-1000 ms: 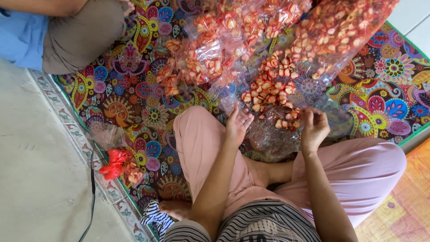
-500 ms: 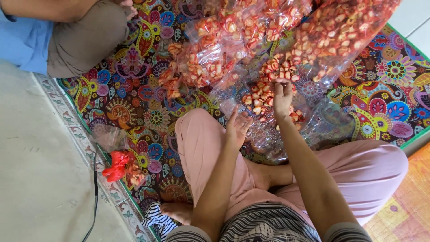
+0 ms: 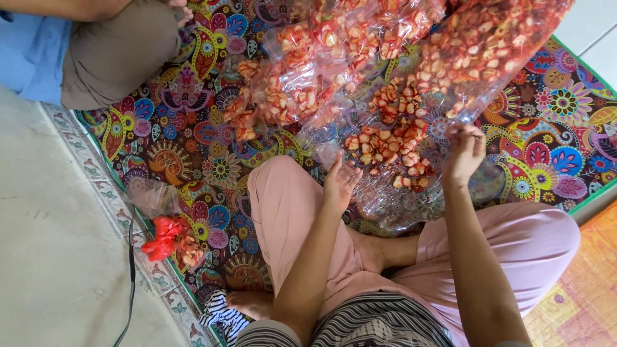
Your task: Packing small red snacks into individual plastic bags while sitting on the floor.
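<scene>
I sit cross-legged in pink trousers on a colourful patterned mat point(image 3: 193, 135). My right hand point(image 3: 464, 151) is raised and pinches the edge of a large clear plastic bag point(image 3: 411, 186) that holds orange-red cracker pieces point(image 3: 389, 138). Fingers spread, my left hand point(image 3: 339, 183) hovers above my left knee beside the same bag. Whether it touches the plastic is unclear. Several smaller clear bags filled with the same crackers point(image 3: 308, 90) lie just beyond it.
Another person in a blue top and grey-brown trousers point(image 3: 96, 58) sits at the top left. A red plastic bundle point(image 3: 164, 238) and a crumpled clear bag point(image 3: 151, 196) lie at the mat's left edge. A black cable point(image 3: 130, 276) runs along the pale floor.
My right hand reached up into the cracker pile, then moved right to the bag's edge. My left hand stayed near my knee, fingers opening slightly.
</scene>
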